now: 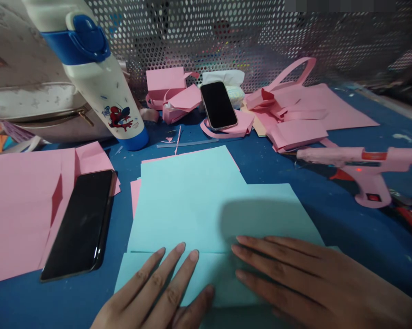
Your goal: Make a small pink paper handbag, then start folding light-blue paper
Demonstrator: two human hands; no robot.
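A light blue paper sheet lies in front of me, with a folded or overlapping strip along its near side. My left hand rests on the near left part of it, fingers outstretched and slightly apart. Flat on the near right part lies my right hand, its fingers extended and casting a shadow on the paper. Neither hand grips anything. Pink paper edges show from under the blue sheet on the left. The lower ends of both hands run out of the picture.
A black phone lies on pink paper at left. Behind stand a white and blue bottle and a bag. Another phone leans among pink paper pieces. A pink glue gun with a lit red light lies right, near pliers.
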